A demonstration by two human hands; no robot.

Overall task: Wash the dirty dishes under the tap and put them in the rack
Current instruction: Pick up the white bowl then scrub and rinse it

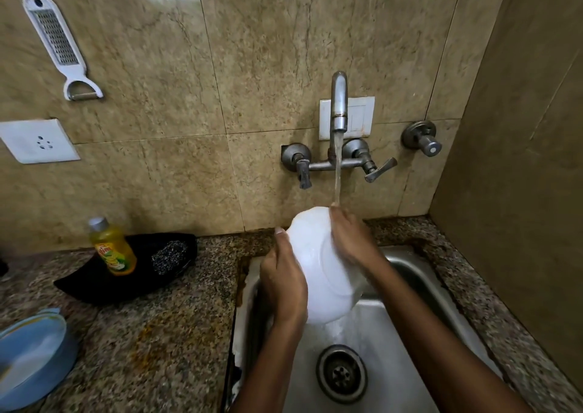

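Observation:
A white bowl (318, 273) is tilted on its side over the steel sink (419, 273), its underside facing me. My left hand (284, 283) grips its left rim, thumb up on the edge. My right hand (350, 239) lies against the bowl's base and upper right side, fingers reaching toward the rim. Water runs from the wall tap (339, 103) in a thin stream that lands at my right fingertips on the bowl's top edge. No rack is in view.
On the granite counter (157, 333) to the left stand a yellow dish-soap bottle (113, 248) and a steel scrubber (168, 256) on a black tray. A blue container (31, 356) sits at the lower left. The sink drain (342, 373) lies below the bowl.

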